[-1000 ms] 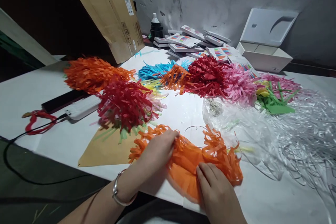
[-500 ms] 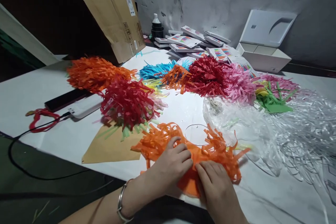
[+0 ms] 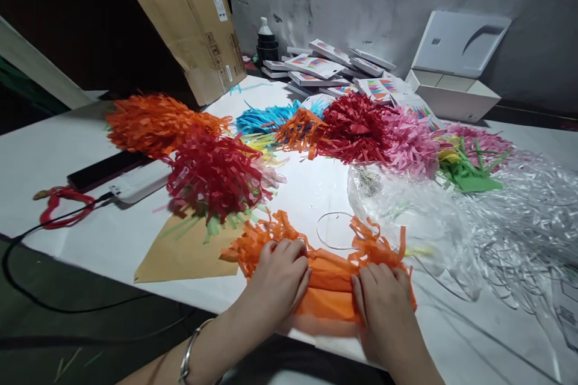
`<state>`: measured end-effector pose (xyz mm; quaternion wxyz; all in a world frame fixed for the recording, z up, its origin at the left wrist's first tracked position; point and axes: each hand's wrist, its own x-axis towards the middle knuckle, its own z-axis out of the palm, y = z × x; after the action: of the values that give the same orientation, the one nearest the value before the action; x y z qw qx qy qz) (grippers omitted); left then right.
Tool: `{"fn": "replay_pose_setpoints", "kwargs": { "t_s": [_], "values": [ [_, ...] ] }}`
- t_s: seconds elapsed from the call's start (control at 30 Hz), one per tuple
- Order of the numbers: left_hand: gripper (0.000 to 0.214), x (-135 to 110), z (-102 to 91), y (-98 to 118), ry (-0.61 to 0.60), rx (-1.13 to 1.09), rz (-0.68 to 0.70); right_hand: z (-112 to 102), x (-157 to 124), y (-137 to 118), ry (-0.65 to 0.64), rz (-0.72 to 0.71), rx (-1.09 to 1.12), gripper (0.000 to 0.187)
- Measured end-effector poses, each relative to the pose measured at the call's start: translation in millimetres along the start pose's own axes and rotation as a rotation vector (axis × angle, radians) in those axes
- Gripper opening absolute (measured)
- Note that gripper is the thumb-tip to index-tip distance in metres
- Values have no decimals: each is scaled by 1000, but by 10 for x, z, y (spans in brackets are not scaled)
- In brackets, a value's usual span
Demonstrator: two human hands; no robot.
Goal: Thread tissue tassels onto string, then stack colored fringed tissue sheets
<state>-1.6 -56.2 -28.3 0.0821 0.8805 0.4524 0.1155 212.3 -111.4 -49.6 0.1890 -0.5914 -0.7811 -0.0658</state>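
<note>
An orange fringed tissue-paper piece [image 3: 329,280] lies rolled at the near edge of the white table [image 3: 72,150]. My left hand [image 3: 277,280] presses on its left part, fingers curled over the roll. My right hand [image 3: 383,307] presses on its right part, fingers together and curled over the paper. Orange fringe sticks out beyond both hands. A thin wire loop [image 3: 334,230] lies just behind the roll.
Heaps of fringed paper lie behind: red [image 3: 214,174], orange [image 3: 153,123], blue [image 3: 266,119], dark red [image 3: 356,129], pink [image 3: 410,141], green [image 3: 467,171]. Clear plastic bags and shreds [image 3: 497,222] fill the right. A cardboard box [image 3: 135,24], stacked packets [image 3: 325,66], a white box [image 3: 451,81], a phone with cable [image 3: 99,171].
Both hands have drawn the orange paper together from a spread sheet into a tight roll, and now sit side by side on top of it.
</note>
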Motion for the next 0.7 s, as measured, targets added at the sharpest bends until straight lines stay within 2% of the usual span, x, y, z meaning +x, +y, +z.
{"fn": "replay_pose_setpoints", "kwargs": {
  "t_s": [0.1, 0.17, 0.23, 0.37, 0.47, 0.6, 0.7],
  "values": [
    [17, 37, -33, 42, -38, 44, -36, 1, 27, 7, 39, 79, -82, 31],
    [16, 45, -44, 53, -51, 57, -39, -21, 18, 1, 105, 114, -87, 23],
    [16, 51, -30, 52, -52, 61, -39, -49, 0, -20, 164, 57, -15, 15],
    [11, 65, 38, 25, -17, 76, -39, -24, -39, -97, 158, -173, 134, 26],
    [11, 56, 48, -13, -5, 69, -36, 61, -58, -122, 148, -184, 138, 32],
    [16, -13, -14, -32, 153, -6, 1, 99, -60, -109, 183, -158, 140, 29],
    [16, -63, -29, 5, 223, -78, 127, 36, -36, -141, 219, -105, 165, 25]
  ]
}}
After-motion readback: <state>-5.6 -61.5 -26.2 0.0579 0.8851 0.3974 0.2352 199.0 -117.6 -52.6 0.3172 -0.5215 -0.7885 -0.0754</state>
